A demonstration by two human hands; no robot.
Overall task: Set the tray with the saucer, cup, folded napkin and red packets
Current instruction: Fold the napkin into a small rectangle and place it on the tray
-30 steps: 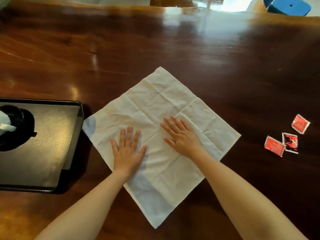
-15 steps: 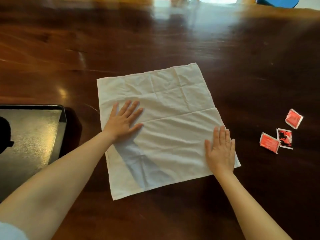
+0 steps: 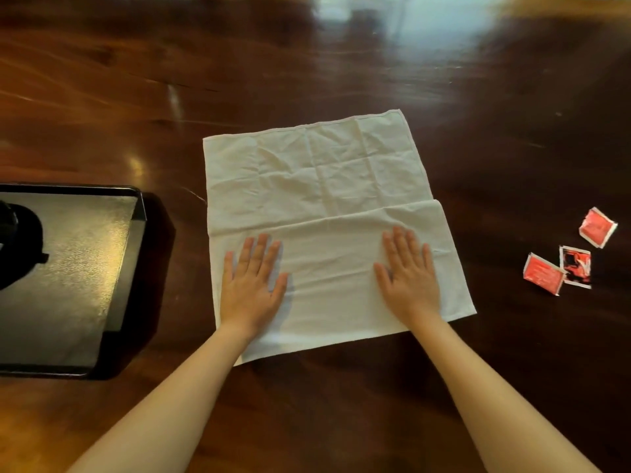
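Observation:
A white cloth napkin [image 3: 317, 179] lies spread on the dark wooden table, its near part folded up over the middle. My left hand [image 3: 251, 285] and my right hand [image 3: 409, 271] press flat on that folded flap, fingers apart, holding nothing. A black tray [image 3: 85, 268] sits at the left, with a dark saucer [image 3: 20, 247] cut off by the frame's left edge; the cup is not visible. Three red packets [image 3: 543, 273] lie on the table to the right of the napkin.
The glossy wooden table [image 3: 341, 63] stretches far beyond the napkin. Bare wood separates the tray from the napkin and the napkin from the packets.
The napkin has been turned from a diamond to square with me. Both hands slid toward me and now lie flat side by side on the folded flap.

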